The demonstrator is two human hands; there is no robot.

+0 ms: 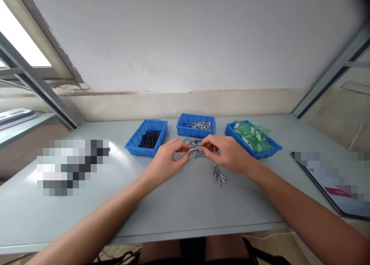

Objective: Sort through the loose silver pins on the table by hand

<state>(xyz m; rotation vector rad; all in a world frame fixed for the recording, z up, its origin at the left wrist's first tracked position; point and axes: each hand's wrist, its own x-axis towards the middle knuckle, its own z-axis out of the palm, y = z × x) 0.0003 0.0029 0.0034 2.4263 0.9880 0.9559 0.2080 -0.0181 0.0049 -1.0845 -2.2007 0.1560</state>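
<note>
My left hand is closed, its thumb and forefinger pinching one end of a thin silver metal pin. Opposite it, my right hand is closed too, its fingertips at the other end of the pin or on a second one; I cannot tell which. Just behind the fingertips lies a loose pile of similar silver pins, partly hidden by my hands. A smaller group of silver pins rests on the table below my right hand. The pins' exact kind is too small to make out.
Three blue bins stand along the back: one with dark screw-like pieces, one with silver pins, one with green plastic bags. A tablet-like device lies at the right of the grey table. A blurred-out object is at left.
</note>
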